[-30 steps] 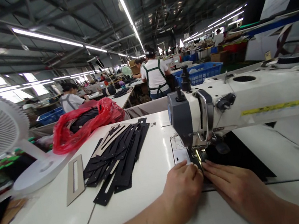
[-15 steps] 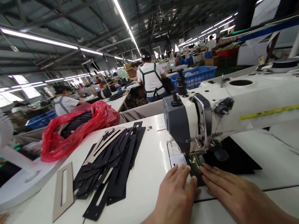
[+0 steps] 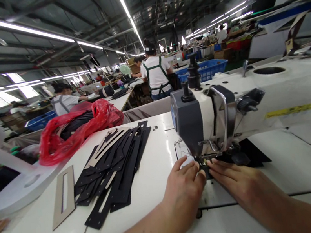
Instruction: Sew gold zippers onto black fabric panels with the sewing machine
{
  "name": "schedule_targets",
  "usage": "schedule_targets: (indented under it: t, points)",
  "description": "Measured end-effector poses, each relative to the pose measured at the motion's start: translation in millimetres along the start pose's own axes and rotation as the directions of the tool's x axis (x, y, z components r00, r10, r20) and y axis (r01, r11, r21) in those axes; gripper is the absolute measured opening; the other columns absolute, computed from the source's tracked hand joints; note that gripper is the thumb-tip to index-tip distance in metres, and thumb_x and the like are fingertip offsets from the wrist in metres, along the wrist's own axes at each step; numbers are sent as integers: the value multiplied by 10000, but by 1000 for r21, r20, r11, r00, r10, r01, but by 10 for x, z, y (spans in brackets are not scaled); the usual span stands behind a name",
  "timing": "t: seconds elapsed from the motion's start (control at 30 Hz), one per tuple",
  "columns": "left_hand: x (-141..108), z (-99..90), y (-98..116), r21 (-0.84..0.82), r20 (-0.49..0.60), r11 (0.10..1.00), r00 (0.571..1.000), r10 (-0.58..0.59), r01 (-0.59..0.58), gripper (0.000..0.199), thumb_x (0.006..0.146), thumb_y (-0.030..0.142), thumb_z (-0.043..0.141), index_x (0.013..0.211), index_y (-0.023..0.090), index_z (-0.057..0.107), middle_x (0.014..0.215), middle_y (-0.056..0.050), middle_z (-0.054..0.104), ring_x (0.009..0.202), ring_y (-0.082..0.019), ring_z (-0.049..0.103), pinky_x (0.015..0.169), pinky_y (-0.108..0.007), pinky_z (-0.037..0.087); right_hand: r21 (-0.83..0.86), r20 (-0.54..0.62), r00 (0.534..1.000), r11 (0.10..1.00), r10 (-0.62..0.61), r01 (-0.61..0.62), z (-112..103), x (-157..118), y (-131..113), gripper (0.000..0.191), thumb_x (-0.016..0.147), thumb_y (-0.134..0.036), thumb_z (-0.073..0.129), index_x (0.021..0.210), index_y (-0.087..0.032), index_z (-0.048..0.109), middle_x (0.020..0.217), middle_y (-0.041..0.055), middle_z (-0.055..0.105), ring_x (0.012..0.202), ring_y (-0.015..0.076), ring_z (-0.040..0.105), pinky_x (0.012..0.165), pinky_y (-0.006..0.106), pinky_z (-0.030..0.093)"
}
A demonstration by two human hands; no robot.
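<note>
An industrial sewing machine head (image 3: pixel 201 124) stands on a white sewing table (image 3: pixel 148 145), with its metal presser foot (image 3: pixel 203 160) down on a black sheet piece (image 3: pixel 252 152). My left hand (image 3: pixel 182 191) and my right hand (image 3: pixel 244 181) press on the black piece from either side of the foot, fingertips close to it. The needle point is hidden by the machine and my fingers. On the left of the table lies a pile of slotted black strips (image 3: pixel 113 167). A beige slotted template (image 3: pixel 63 197) lies beside it.
A white fan (image 3: pixel 4 177) stands at the table's left, behind it a red plastic bag (image 3: pixel 80 131). Co-workers sit at machines beyond, near a blue plastic crate (image 3: pixel 203 70). The long-arm machine extends right, with thread cones above.
The black piece has moved away from me under the foot, and my hands have followed it towards the foot. The view has shifted slightly.
</note>
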State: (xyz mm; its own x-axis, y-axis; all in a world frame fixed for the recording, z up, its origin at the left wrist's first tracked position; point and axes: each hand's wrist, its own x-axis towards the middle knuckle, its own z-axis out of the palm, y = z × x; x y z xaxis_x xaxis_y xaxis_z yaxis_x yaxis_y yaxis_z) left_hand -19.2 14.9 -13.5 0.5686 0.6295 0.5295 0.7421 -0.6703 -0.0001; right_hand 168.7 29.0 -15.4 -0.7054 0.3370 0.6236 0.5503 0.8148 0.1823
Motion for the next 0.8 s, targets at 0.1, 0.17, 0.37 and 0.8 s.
schedule_targets:
  t: [0.1, 0.17, 0.37, 0.8]
  points:
    - [12, 26, -25, -2, 3, 1000, 1000, -9, 9, 149, 909, 160, 458, 880, 147, 604, 915, -56, 671, 947, -173, 617, 978, -375, 405, 15, -28, 999, 1000, 15, -15, -3, 47, 22, 399, 828, 48, 306, 958, -74, 663, 989, 111, 682, 893, 193, 655, 771, 289, 565]
    - [13, 30, -31, -7, 11, 1000, 1000, -20, 20, 134, 904, 156, 469, 891, 147, 603, 940, -59, 668, 968, -172, 609, 980, -366, 399, 26, -30, 999, 999, 30, -29, 2, 54, 29, 389, 848, 33, 308, 961, -87, 661, 992, 102, 683, 907, 183, 651, 779, 273, 560]
    - [-3, 37, -49, -28, 53, 999, 998, -40, 41, 92, 886, 164, 502, 910, 156, 591, 994, -51, 654, 1023, -170, 579, 995, -352, 369, 79, -34, 997, 994, 73, -70, 12, 63, 41, 394, 870, 12, 293, 972, -119, 651, 955, 79, 693, 871, 160, 660, 745, 251, 565]
    - [16, 22, -84, -56, 51, 998, 998, -34, 37, 81, 892, 173, 519, 918, 149, 592, 971, -40, 657, 985, -164, 590, 998, -352, 349, 93, -17, 998, 994, 65, -63, 6, 58, 93, 381, 843, -3, 316, 981, -146, 642, 951, 72, 693, 857, 172, 663, 723, 265, 571]
